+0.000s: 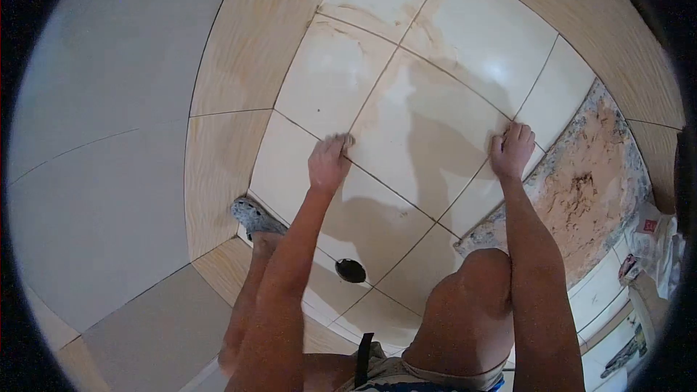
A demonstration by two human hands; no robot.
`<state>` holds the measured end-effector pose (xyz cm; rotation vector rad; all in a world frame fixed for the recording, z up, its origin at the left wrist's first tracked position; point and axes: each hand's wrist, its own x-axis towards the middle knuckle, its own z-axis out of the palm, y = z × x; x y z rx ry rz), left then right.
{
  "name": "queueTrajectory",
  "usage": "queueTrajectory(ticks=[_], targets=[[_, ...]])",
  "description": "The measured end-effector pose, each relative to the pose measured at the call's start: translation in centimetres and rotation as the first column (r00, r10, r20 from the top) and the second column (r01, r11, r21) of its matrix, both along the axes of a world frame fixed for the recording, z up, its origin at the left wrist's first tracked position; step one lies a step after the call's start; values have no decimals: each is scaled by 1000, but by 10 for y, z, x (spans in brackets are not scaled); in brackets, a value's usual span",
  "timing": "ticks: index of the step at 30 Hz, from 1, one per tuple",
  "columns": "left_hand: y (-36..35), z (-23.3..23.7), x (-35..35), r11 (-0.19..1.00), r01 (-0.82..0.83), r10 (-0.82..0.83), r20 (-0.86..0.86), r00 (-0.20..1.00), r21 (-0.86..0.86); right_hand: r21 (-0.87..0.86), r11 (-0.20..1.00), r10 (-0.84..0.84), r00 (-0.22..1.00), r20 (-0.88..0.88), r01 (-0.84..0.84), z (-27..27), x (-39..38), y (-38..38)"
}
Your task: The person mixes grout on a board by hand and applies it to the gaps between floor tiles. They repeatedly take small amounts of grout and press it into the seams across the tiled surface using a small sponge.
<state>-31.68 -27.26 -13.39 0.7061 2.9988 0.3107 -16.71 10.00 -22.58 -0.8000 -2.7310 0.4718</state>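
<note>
My left hand [329, 165] is closed, knuckles up, at the left corner of a cream floor tile [396, 112]. Its fingertips rest on the joint there, and whatever is under them is hidden. At the opposite corner of that tile, my right hand [514, 151] is curled with its fingers folded down against the surface. The palm side is out of sight. Thin dark joints run between this tile and its neighbours, and brown mortar smears [352, 29] mark the far ones. My shadow falls across the tile.
To the right, a bare patch of brown mortar [581, 196] borders the tiles. A round black drain hole [351, 271] opens near my legs. Wood-look tiles [236, 65] frame the floor. A plastic bag [657, 247] lies at far right. My grey clog [254, 218] stands at left.
</note>
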Motion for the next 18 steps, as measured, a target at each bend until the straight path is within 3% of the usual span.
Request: queueTrajectory(ticks=[3, 5, 6, 8, 9, 10, 12, 14, 16, 18], targets=[[-38, 10, 7, 983, 154, -144, 102, 984, -98, -8, 1000, -7, 1000, -17, 6, 0, 0, -1], [-48, 24, -8, 945, 282, -216, 333, 918, -164, -13, 1000, -19, 999, -49, 19, 2, -3, 0], [-43, 30, -14, 944, 284, -217, 331, 918, -169, -18, 1000, -16, 1000, -24, 15, 1, -2, 0], [-23, 35, -37, 997, 77, -78, 232, 970, 16, -24, 1000, -19, 1000, 6, 19, -1, 0, 0], [-17, 19, -41, 1000, -18, 20, 210, 977, -14, -39, 999, -14, 1000, 7, 14, 0, 0, 0], [-13, 8, -32, 1000, -18, 20, 221, 975, -14, -52, 999, -5, 1000, 11, 6, 0, 1, 0], [2, -10, -14, 985, 112, -102, -82, 991, 132, -37, 999, 1, 1000, 3, -1, -3, 1, -2], [9, -2, 10, 980, 51, -47, -28, 999, 192, -3, 1000, -9, 1000, -4, 9, -3, 2, 3], [-13, -1, 22, 997, 16, -6, 134, 991, -71, -41, 999, 12, 999, -37, -14, -2, 1, 2], [-18, 13, 24, 996, 90, -85, 142, 986, -25, -47, 999, 23, 999, -46, -25, -3, -3, 1]])
